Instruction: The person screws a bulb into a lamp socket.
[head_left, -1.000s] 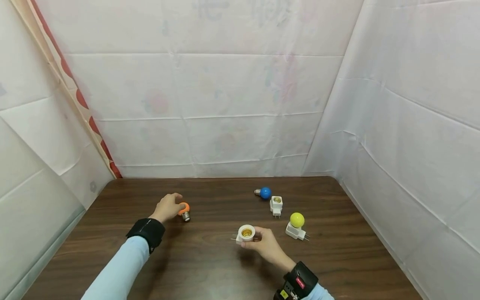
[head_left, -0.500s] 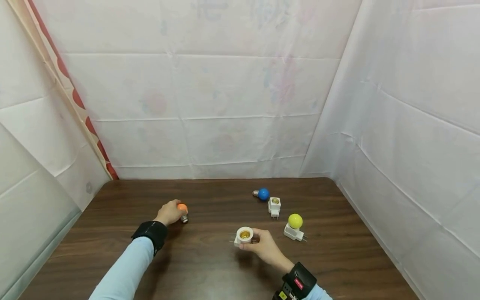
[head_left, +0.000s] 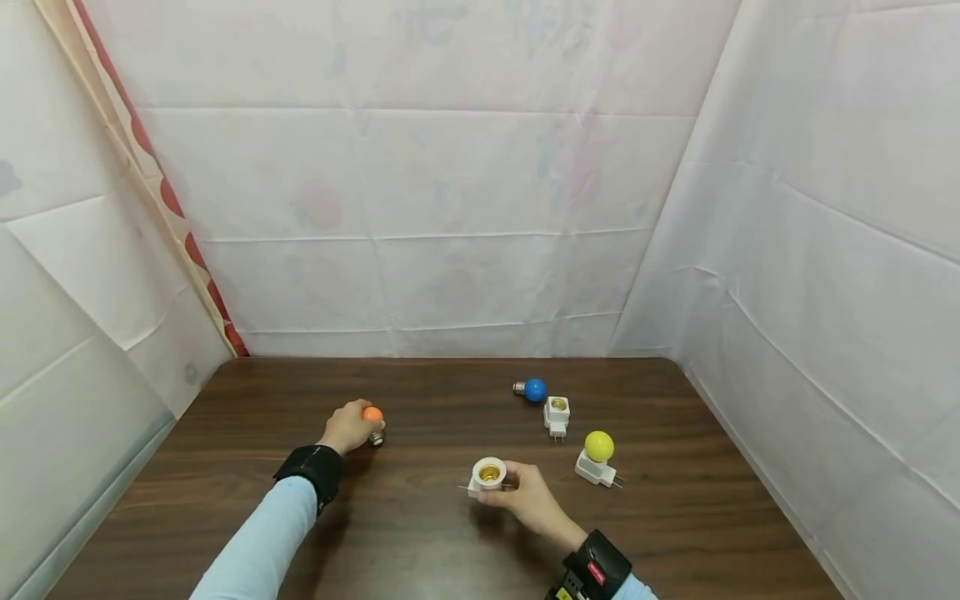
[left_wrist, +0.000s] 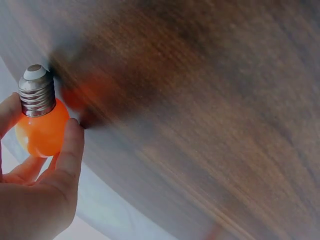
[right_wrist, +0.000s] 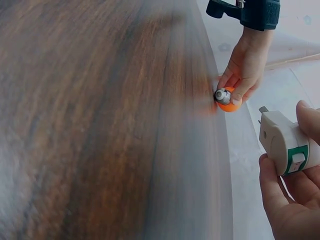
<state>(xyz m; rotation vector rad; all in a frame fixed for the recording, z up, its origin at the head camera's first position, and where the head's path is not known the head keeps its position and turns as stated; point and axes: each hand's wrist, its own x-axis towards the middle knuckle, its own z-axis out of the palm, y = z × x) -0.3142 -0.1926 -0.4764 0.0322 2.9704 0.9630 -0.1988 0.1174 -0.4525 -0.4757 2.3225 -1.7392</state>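
My left hand (head_left: pixel 348 427) pinches an orange light bulb (left_wrist: pixel 42 131) between thumb and fingers, close over the table at centre-left. In the left wrist view its metal screw base (left_wrist: pixel 37 92) points away from the palm. My right hand (head_left: pixel 531 502) holds a white plug-in lamp socket (head_left: pixel 488 477) above the front middle of the table. The brass-coloured opening faces up and the prongs point left. From the right wrist view, a small switch in a green surround (right_wrist: pixel 297 160) shows on the socket's side.
A blue bulb (head_left: pixel 535 390) lies on the brown table (head_left: pixel 435 400) at the back right, beside another white socket (head_left: pixel 557 416). Nearer the right edge, a yellow bulb (head_left: pixel 599 446) stands in a third socket (head_left: pixel 595 470). White sheets (head_left: pixel 450 208) wall off the back and sides.
My left hand has reached the orange bulb, and its fingers have closed round it. The right hand keeps its hold on the white socket in nearly the same place.
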